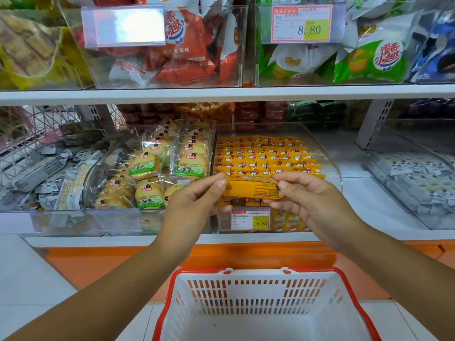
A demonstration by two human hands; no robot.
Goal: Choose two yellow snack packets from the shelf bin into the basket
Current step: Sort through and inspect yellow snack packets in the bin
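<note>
Directly below, white basket [258,300]; leftward, cookie bin [112,217].

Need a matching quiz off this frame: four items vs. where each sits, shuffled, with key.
Items
1. yellow packet
2. basket
3. round biscuit packs
4. 8.80 price tag

Places
A. front of an upper-shelf bin
B. lowest in view, nearest the camera
C. pinched between left hand and right hand
D. bin just left of the yellow packets' shelf bin

Pairs: 1-C, 2-B, 3-D, 4-A

Glossy foil packet [251,189]; clear plastic bin [330,153].
</note>
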